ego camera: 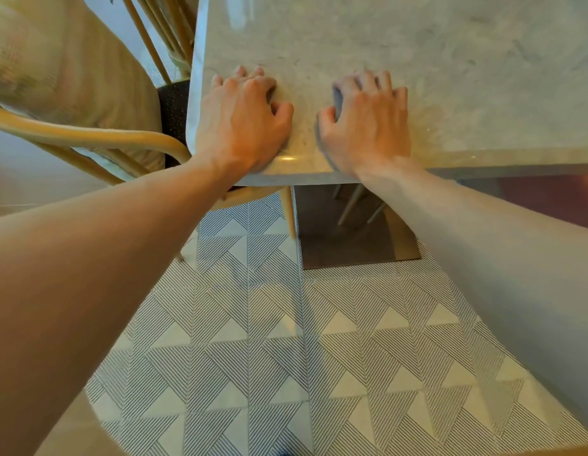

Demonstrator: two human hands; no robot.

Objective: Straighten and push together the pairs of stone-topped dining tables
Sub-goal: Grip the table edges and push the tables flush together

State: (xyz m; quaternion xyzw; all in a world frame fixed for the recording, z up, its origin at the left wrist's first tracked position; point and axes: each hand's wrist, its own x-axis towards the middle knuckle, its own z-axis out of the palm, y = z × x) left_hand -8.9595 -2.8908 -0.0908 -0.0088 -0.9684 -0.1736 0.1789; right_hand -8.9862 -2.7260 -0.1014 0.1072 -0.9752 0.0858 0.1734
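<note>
- Both grips flat on the desk (417,60), palms down near its front edge; fingers loosely bent, grasping nothing.
- Left hand (245,123) sits by desk's front-left corner; right hand (365,126) just beside it, apart, thumbs facing.
- Desk: pale stone top, fills upper frame, front edge runs across the middle.
- Metal base plate (352,238) under desk, on patterned tile floor (286,340).
- Wooden chair (88,136) with cushion (55,60) just left of desk, tucked close to its corner.
- Second desk not in view.
</note>
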